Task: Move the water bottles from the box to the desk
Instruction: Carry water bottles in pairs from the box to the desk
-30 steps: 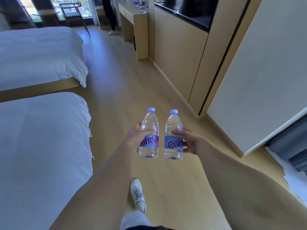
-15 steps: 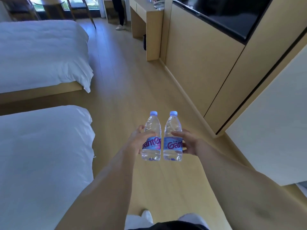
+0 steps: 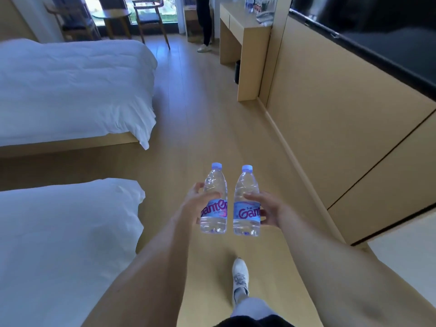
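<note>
I carry two clear water bottles with blue caps and pink-lettered labels, upright and side by side over the wooden floor. My left hand (image 3: 192, 204) grips the left bottle (image 3: 214, 185) around its label. My right hand (image 3: 267, 208) grips the right bottle (image 3: 246, 186) the same way. The wooden desk (image 3: 244, 31) stands far ahead against the right wall, with several bottles (image 3: 254, 4) on its top. The box is out of sight.
Two white beds (image 3: 70, 86) (image 3: 59, 244) line the left side. A wooden cabinet wall (image 3: 330, 109) with a dark screen runs along the right. A person's legs (image 3: 205, 22) stand by the desk; chairs (image 3: 149, 20) and a round table sit by the window.
I have walked forward along the aisle; the desk and far bed are nearer, and the white panel on the right has dropped behind. The bottles stay in my hands.
</note>
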{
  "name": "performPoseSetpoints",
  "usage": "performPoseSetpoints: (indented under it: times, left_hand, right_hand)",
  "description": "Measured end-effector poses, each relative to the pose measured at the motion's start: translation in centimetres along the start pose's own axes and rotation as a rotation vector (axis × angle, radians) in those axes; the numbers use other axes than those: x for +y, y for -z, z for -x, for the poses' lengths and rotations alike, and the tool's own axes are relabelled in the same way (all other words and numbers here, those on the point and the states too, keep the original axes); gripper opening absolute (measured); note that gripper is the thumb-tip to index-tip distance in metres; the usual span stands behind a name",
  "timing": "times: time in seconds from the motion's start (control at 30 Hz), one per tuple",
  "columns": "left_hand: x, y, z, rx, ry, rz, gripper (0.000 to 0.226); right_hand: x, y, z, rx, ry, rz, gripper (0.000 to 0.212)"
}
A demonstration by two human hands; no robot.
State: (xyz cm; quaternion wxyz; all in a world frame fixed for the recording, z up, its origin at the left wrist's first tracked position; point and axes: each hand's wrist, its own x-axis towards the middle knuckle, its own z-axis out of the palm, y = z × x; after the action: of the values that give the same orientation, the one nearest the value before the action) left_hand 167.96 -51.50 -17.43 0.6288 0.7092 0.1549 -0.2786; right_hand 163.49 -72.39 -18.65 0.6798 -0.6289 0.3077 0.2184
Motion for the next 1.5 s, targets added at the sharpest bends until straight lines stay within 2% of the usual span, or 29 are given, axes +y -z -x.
performPoseSetpoints:
  times: [0.13, 0.3, 0.53, 0.77, 1.0, 1.3, 1.5]
  left_hand:
    - [5.8, -0.5, -5.6, 0.051, 0.003, -0.013, 0.047]
    - [12.4, -0.7, -11.7, 0.056, -0.006, 0.078, 0.050]
    - [18.5, 0.8, -20.3, 0.070, 0.002, 0.094, 0.047]
    - [24.6, 5.0, -31.8, 0.031, -0.023, 0.088, 0.049]
    - [33.5, 11.4, -43.3, -0.016, -0.026, 0.095, 0.049]
    - [40.9, 15.9, -52.9, -0.027, -0.030, 0.016, 0.048]
    - [44.6, 18.1, -60.2, -0.033, -0.003, 0.028, 0.055]
  right_hand:
    - [-6.8, 1.0, -6.7, -0.057, -0.016, 0.036, 0.044]
    - [-15.2, 1.5, -13.0, -0.078, -0.008, 0.083, 0.047]
    - [-23.1, 0.4, -20.7, -0.098, -0.018, 0.144, 0.053]
    - [-30.9, -2.4, -30.3, -0.046, -0.008, 0.141, 0.054]
    - [-40.3, -7.2, -39.1, 0.006, -0.016, 0.126, 0.051]
    - [-49.7, -11.8, -48.1, 0.017, -0.008, 0.140, 0.050]
    - [-54.6, -13.8, -55.3, -0.017, -0.024, 0.159, 0.050]
